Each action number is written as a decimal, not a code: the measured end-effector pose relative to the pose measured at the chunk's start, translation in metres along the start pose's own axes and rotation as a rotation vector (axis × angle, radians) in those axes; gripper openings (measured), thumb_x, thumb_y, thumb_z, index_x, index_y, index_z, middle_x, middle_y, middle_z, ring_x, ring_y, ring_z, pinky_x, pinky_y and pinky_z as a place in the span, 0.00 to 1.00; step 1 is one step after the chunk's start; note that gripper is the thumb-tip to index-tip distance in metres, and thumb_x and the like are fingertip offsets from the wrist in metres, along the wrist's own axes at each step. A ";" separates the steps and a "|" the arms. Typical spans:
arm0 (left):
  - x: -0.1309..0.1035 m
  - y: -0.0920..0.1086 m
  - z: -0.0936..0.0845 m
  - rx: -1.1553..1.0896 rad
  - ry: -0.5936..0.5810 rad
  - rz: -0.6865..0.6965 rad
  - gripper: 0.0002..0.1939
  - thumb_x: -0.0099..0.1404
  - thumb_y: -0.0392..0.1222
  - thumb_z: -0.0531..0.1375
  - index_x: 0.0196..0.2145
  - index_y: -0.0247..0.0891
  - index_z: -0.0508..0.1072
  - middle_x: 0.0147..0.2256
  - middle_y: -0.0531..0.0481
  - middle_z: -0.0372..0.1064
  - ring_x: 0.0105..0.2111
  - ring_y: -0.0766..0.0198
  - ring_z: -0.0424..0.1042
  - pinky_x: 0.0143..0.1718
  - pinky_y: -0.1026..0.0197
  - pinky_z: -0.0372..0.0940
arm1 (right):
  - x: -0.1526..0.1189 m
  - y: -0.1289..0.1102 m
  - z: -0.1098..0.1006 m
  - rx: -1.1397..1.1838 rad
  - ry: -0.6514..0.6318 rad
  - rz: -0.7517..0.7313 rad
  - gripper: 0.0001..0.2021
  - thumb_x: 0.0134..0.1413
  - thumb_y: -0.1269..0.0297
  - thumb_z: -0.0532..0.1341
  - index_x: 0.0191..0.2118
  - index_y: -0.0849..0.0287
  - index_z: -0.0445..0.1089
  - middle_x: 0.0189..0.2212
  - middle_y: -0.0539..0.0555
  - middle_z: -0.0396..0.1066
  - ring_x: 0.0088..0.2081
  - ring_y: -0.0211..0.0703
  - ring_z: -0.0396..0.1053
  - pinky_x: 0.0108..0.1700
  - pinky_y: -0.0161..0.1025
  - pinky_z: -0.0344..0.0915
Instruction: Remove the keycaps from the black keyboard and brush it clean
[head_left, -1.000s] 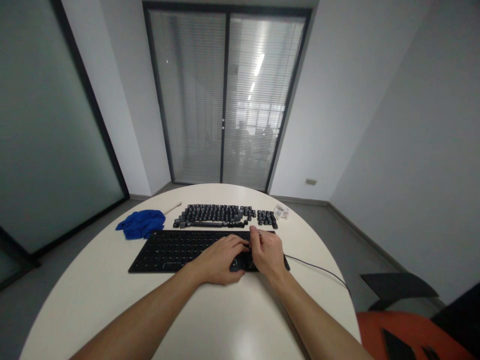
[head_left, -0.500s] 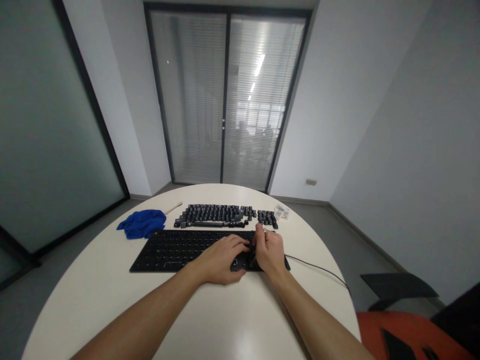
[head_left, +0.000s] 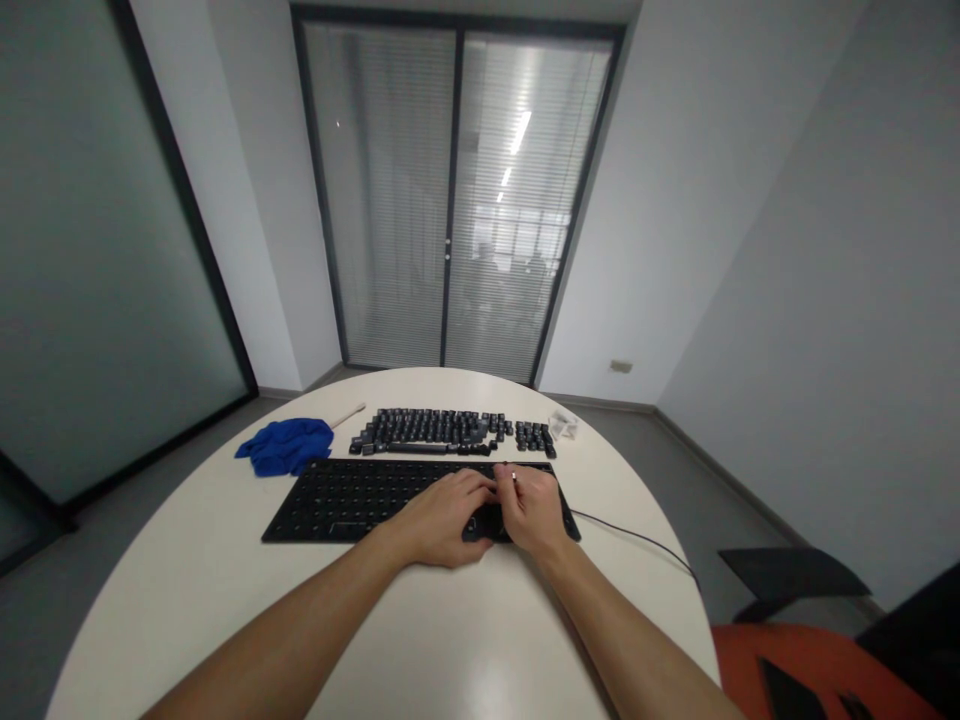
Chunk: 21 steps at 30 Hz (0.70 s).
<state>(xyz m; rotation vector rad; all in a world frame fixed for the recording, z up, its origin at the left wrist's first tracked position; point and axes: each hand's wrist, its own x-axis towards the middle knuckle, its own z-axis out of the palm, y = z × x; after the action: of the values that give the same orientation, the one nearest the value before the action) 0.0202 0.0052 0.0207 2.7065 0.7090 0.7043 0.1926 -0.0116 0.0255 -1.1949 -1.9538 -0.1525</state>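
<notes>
A black keyboard (head_left: 337,500) lies on the round table, most of its visible bed bare of keycaps. My left hand (head_left: 448,518) rests on its right half, palm down and fingers apart, with the thumb by the front edge. Close beside it, my right hand (head_left: 531,505) is closed in a fist over the number-pad end. A slim tool (head_left: 514,477) shows only its small tip above this fist; the rest is hidden. Behind the keyboard, loose dark keycaps (head_left: 431,428) stand in rows, with a smaller group (head_left: 535,438) to the right.
A crumpled blue cloth (head_left: 285,446) lies on the left, with a pale stick-like brush (head_left: 347,414) behind it. Small clear plastic pieces (head_left: 563,425) sit at the back right. A black cable (head_left: 637,534) runs off the table's right edge, near a red chair (head_left: 810,670).
My right fist has shifted slightly left and tipped over toward my left hand, hiding the thin wire-like parts seen under it before. My left hand has stayed in place.
</notes>
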 end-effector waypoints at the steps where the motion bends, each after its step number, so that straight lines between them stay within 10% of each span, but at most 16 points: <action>1: 0.000 0.000 0.000 0.002 0.000 -0.002 0.26 0.55 0.41 0.65 0.52 0.39 0.67 0.53 0.42 0.66 0.54 0.49 0.63 0.58 0.47 0.59 | 0.001 0.000 -0.001 -0.010 -0.016 -0.024 0.27 0.70 0.59 0.43 0.19 0.58 0.62 0.18 0.53 0.66 0.22 0.37 0.61 0.29 0.36 0.51; 9: 0.000 -0.002 0.001 0.023 0.003 0.012 0.30 0.54 0.41 0.64 0.55 0.38 0.66 0.54 0.41 0.65 0.55 0.49 0.63 0.60 0.48 0.59 | 0.021 0.003 -0.010 0.010 -0.259 -0.213 0.24 0.69 0.61 0.46 0.20 0.58 0.63 0.18 0.51 0.66 0.23 0.37 0.62 0.31 0.36 0.51; 21: -0.001 0.003 -0.004 0.030 -0.010 -0.008 0.24 0.59 0.42 0.62 0.53 0.41 0.67 0.51 0.43 0.67 0.53 0.51 0.63 0.57 0.49 0.60 | 0.004 0.017 -0.021 0.240 -0.376 0.041 0.16 0.67 0.59 0.52 0.30 0.58 0.69 0.24 0.50 0.71 0.27 0.39 0.68 0.33 0.34 0.59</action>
<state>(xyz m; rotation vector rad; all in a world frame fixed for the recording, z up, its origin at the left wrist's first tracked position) 0.0189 0.0029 0.0247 2.7310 0.7334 0.6828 0.2171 -0.0097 0.0368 -1.1629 -2.1909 0.3425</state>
